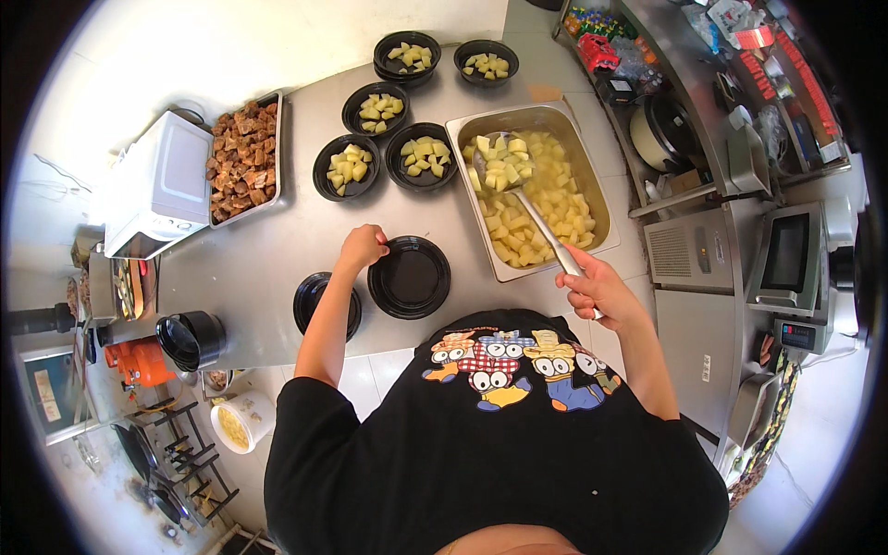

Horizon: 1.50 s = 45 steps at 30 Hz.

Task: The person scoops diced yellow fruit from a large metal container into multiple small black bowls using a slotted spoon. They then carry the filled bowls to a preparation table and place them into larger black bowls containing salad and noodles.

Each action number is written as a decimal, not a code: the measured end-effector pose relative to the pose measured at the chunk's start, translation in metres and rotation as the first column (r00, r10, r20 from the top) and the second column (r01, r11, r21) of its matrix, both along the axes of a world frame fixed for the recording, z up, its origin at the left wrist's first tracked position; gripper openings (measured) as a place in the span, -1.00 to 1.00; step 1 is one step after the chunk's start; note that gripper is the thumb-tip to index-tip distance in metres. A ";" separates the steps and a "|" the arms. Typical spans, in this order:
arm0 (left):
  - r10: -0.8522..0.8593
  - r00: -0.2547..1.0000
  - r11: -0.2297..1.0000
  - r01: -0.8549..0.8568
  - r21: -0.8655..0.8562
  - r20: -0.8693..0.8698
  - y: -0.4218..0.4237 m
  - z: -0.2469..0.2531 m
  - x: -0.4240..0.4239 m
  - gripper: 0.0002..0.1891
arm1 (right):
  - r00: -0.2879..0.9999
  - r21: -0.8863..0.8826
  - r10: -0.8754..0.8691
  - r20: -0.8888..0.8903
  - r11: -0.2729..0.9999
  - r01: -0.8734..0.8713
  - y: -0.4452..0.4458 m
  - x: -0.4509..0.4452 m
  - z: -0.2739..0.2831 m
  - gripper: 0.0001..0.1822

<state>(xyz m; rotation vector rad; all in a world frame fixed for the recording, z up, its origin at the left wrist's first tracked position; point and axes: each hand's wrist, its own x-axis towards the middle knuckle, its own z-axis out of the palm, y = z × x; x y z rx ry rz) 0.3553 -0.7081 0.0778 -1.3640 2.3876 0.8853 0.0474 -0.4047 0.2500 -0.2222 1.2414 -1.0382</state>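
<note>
My left hand (364, 246) pinches the rim of an empty black plastic bowl (411, 281) on the steel table. Another black bowl (311, 300) is partly hidden under my left forearm. In my right hand (598, 288) is the metal handle of a serving ladle (548, 229). Its head is heaped with potato chunks (505, 163) and rests over a deep steel pan (480, 208). More cut potatoes (534, 232) lie in cloudy liquid inside that pan. Beyond my left hand stand several black bowls holding potato pieces, the nearest one (345, 166) to the left of another (420, 154).
A tray of browned meat chunks (243, 159) lies at the left beside a white appliance (163, 184). Stacked black bowls (198, 340) stand near the table's left end. A white bucket (257, 420) is below. Steel shelving (676, 201) and a microwave (787, 253) line the right.
</note>
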 end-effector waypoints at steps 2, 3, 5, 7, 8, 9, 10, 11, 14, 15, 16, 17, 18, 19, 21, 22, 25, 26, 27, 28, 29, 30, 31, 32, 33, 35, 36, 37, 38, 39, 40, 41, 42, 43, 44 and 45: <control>0.020 1.000 0.994 -0.020 -0.105 0.005 0.011 0.008 0.001 -0.82 | 0.995 -0.003 -0.005 -0.096 1.000 0.005 0.004 0.002 0.001 -0.26; 0.032 0.999 0.988 -0.030 -0.153 0.007 0.018 0.012 0.000 -0.83 | 0.991 -0.007 -0.010 -0.133 1.000 0.009 0.008 0.001 -0.002 -0.25; -0.005 0.999 0.952 -0.008 -0.306 -0.041 0.029 0.018 -0.001 -0.86 | 0.958 0.011 0.015 -0.286 1.000 -0.013 0.013 0.002 -0.008 -0.23; -0.025 0.998 0.924 -0.002 -0.382 -0.066 0.035 0.019 0.001 -0.87 | 0.862 0.066 0.084 -0.500 0.996 -0.059 0.018 0.005 -0.019 -0.21; -0.025 0.997 0.923 -0.004 -0.384 -0.072 0.036 0.019 0.001 -0.88 | 0.745 0.128 0.194 -0.639 0.981 -0.145 0.022 0.005 -0.031 -0.20; -0.026 0.997 0.922 -0.006 -0.386 -0.079 0.036 0.018 0.002 -0.88 | 0.593 0.204 0.295 -0.750 0.955 -0.217 0.024 0.007 -0.040 -0.19; -0.034 0.996 0.922 -0.002 -0.387 -0.086 0.037 0.015 0.003 -0.88 | 0.414 0.290 0.383 -0.826 0.918 -0.270 0.027 0.008 -0.046 -0.18; -0.042 0.995 0.922 0.002 -0.388 -0.093 0.037 0.009 0.004 -0.87 | 0.560 0.267 0.367 -0.743 0.929 -0.255 0.035 0.010 -0.048 -0.19; 0.017 0.996 0.950 -0.044 -0.308 -0.090 0.030 0.010 0.006 -0.86 | 0.907 0.132 0.197 -0.372 0.978 -0.159 0.035 0.020 -0.027 -0.26; 0.036 0.996 0.964 -0.056 -0.258 -0.083 0.029 0.012 0.003 -0.85 | 0.969 0.091 0.113 -0.218 0.991 -0.096 0.036 0.012 -0.026 -0.28; 0.062 0.987 0.983 -0.085 -0.161 -0.146 0.027 0.014 0.005 -0.83 | 0.998 0.061 0.037 -0.051 0.998 -0.034 0.035 0.000 -0.026 -0.30; 0.065 0.985 0.989 -0.085 -0.120 -0.160 0.025 0.017 0.007 -0.82 | 0.992 0.040 -0.035 0.119 0.999 0.030 0.035 -0.011 -0.025 -0.31; 0.072 0.983 0.993 -0.087 -0.077 -0.171 0.024 0.019 0.010 -0.80 | 0.962 0.033 -0.088 0.258 0.996 0.083 0.036 -0.016 -0.024 -0.31; 0.081 0.980 0.995 -0.088 -0.034 -0.181 0.023 0.022 0.011 -0.79 | 0.956 0.016 -0.093 0.277 0.996 0.092 0.039 -0.018 -0.024 -0.31; 0.135 0.978 0.990 -0.130 0.047 -0.160 0.022 0.026 0.014 -0.78 | 0.943 -0.012 -0.096 0.319 0.994 0.105 0.042 -0.016 -0.020 -0.30; 0.166 0.975 0.984 -0.154 0.089 -0.146 0.022 0.028 0.016 -0.77 | 0.976 -0.013 -0.078 0.203 0.997 0.082 0.042 -0.010 -0.017 -0.29; 0.189 0.969 0.982 -0.188 0.027 -0.158 0.026 0.028 0.022 -0.77 | 0.995 0.003 -0.029 -0.094 1.000 0.030 0.044 0.011 -0.010 -0.27; 0.248 0.953 0.968 -0.236 0.087 -0.172 0.030 0.029 0.024 -0.79 | 0.988 0.009 -0.025 -0.150 1.000 0.027 0.046 0.014 -0.012 -0.26; 0.303 0.935 0.950 -0.280 0.142 -0.186 0.032 0.033 0.023 -0.80 | 0.978 0.009 -0.024 -0.208 1.000 0.027 0.047 0.015 -0.013 -0.25; 0.357 0.913 0.927 -0.320 0.197 -0.197 0.033 0.036 0.024 -0.81 | 0.973 -0.002 -0.023 -0.229 1.000 0.023 0.048 0.017 -0.015 -0.24; 0.411 0.881 0.894 -0.340 0.291 -0.233 0.032 0.037 0.029 -0.83 | 0.968 -0.014 -0.022 -0.251 1.000 0.019 0.049 0.018 -0.017 -0.23; 0.460 0.848 0.855 -0.344 0.387 -0.262 0.032 0.042 0.032 -0.85 | 0.962 -0.024 -0.028 -0.273 0.999 0.023 0.051 0.018 -0.018 -0.22; 0.509 0.812 0.810 -0.340 0.479 -0.285 0.034 0.046 0.032 -0.87 | 0.954 -0.024 -0.034 -0.296 0.999 0.028 0.053 0.018 -0.019 -0.22; 0.518 0.802 0.794 -0.321 0.516 -0.298 0.034 0.052 0.036 -0.90 | 0.947 -0.024 -0.040 -0.320 0.999 0.035 0.054 0.018 -0.019 -0.22; 0.565 0.751 0.781 -0.354 0.514 -0.342 0.035 0.058 0.038 -0.88 | 0.938 -0.025 -0.046 -0.342 0.999 0.040 0.054 0.019 -0.020 -0.22; 0.643 0.636 0.751 -0.413 0.515 -0.427 0.034 0.065 0.041 -0.81 | 0.931 -0.025 -0.049 -0.362 0.999 0.042 0.056 0.019 -0.022 -0.22; 0.702 0.545 0.699 -0.403 0.591 -0.458 0.035 0.072 0.037 -0.71 | 0.926 -0.025 -0.049 -0.375 0.999 0.042 0.056 0.019 -0.022 -0.23; 0.736 0.469 0.662 -0.347 0.664 -0.488 0.034 0.079 0.033 -0.68 | 0.921 -0.028 -0.052 -0.386 0.999 0.045 0.057 0.020 -0.022 -0.23; 0.788 0.386 0.606 -0.342 0.719 -0.480 0.032 0.083 0.026 -0.68 | 0.916 -0.031 -0.057 -0.397 0.998 0.048 0.057 0.020 -0.022 -0.23; 0.836 0.297 0.544 -0.332 0.771 -0.462 0.031 0.087 0.019 -0.68 | 0.912 -0.032 -0.056 -0.407 0.998 0.047 0.058 0.022 -0.022 -0.23; 0.838 0.250 0.546 -0.364 0.755 -0.485 0.031 0.091 0.008 -0.70 | 0.912 -0.032 -0.065 -0.406 0.998 0.056 0.058 0.022 -0.022 -0.23; 0.839 0.200 0.544 -0.308 0.780 -0.506 0.030 0.092 -0.004 -0.70 | 0.912 -0.032 -0.074 -0.404 0.997 0.067 0.058 0.022 -0.022 -0.23; 0.838 0.149 0.545 -0.250 0.800 -0.525 0.027 0.094 -0.016 -0.71 | 0.911 -0.034 -0.085 -0.403 0.996 0.077 0.058 0.022 -0.022 -0.23; 0.836 0.096 0.547 -0.190 0.815 -0.540 0.026 0.099 -0.031 -0.71 | 0.910 -0.034 -0.090 -0.405 0.996 0.083 0.057 0.020 -0.021 -0.23; 0.831 0.018 0.553 -0.137 0.822 -0.556 0.027 0.104 -0.048 -0.72 | 0.908 -0.035 -0.096 -0.407 0.995 0.090 0.057 0.019 -0.020 -0.23; 0.822 -0.027 0.563 -0.109 0.819 -0.568 0.026 0.102 -0.064 -0.70 | 0.907 -0.037 -0.106 -0.408 0.994 0.099 0.057 0.018 -0.019 -0.24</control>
